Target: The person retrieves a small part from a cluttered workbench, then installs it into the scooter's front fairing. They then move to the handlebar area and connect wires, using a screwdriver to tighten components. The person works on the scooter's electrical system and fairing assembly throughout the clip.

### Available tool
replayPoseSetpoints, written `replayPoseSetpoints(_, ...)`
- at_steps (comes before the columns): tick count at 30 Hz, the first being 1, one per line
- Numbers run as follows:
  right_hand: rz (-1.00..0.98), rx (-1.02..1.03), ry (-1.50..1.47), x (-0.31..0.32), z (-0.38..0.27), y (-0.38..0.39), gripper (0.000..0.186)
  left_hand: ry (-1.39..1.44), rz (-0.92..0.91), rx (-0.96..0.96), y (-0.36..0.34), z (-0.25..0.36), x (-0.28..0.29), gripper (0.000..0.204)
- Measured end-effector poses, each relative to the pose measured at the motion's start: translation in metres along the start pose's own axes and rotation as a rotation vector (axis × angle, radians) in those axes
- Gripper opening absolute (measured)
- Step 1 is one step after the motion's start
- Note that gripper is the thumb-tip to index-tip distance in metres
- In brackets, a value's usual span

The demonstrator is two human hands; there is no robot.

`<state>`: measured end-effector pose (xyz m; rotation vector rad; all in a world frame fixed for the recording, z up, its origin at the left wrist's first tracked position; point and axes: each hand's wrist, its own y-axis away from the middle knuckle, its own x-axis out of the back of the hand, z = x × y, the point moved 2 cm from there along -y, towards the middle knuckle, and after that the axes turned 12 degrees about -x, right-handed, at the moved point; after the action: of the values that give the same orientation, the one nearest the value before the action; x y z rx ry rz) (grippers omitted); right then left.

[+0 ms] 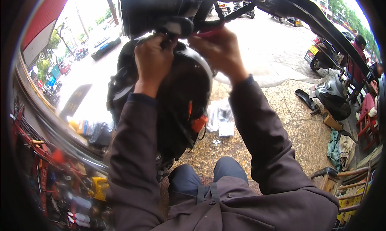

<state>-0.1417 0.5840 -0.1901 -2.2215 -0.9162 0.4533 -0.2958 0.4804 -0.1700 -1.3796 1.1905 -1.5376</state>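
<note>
My left hand (155,60) is raised with fingers curled at a small dark piece below a black and grey oblong part (175,27), at the top of a dark vehicle body (177,86). What those fingers hold is hidden. To its right, my right hand (219,50) has bent, slightly blurred fingers around a red object (213,31), perhaps a handle, near the same part. Black cables (223,13) run just above. An orange-red connector-like piece (198,124) hangs on the body below.
Tools and bottles (80,207) crowd the lower left. Plastic bags (220,114) lie on the speckled floor. A dismounted grey vehicle part (327,96), cloths (341,148) and a wooden chair (345,172) are at right. Another person (358,60) and parked scooters (317,56) are beyond; a black frame bar crosses overhead.
</note>
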Motion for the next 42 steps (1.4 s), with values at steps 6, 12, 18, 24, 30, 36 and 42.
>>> replayPoseSetpoints(6, -0.149, 0.034, -0.299, 0.040, -0.005, -0.008, 0.033, -0.002, 0.005, -0.028, 0.002, -0.003, -0.002, 0.016)
replayPoseSetpoints(12, -0.135, 0.066, -0.261, 0.036, -0.011, -0.031, 0.024, 0.008, 0.000, 0.010, 0.003, -0.003, -0.002, 0.014)
replayPoseSetpoints(18, -0.185, -0.178, -0.391, 0.031, -0.014, -0.008, 0.040, -0.012, 0.023, -0.033, 0.003, -0.007, -0.005, 0.015)
replayPoseSetpoints(24, -0.065, -0.166, -0.059, 0.017, 0.005, -0.005, 0.049, 0.010, 0.005, -0.024, 0.004, -0.012, -0.006, 0.019)
replayPoseSetpoints(30, 0.144, 0.140, 0.379, -0.002, 0.031, -0.005, 0.025, 0.018, -0.049, 0.016, 0.004, -0.017, -0.006, 0.021)
replayPoseSetpoints(36, 0.217, 0.224, 0.464, -0.012, 0.030, 0.000, 0.026, -0.004, -0.040, -0.022, 0.005, -0.016, -0.007, 0.021)
replayPoseSetpoints(42, 0.236, 0.118, 0.572, -0.020, 0.023, -0.004, 0.021, 0.005, -0.084, 0.081, 0.004, -0.012, -0.004, 0.019)
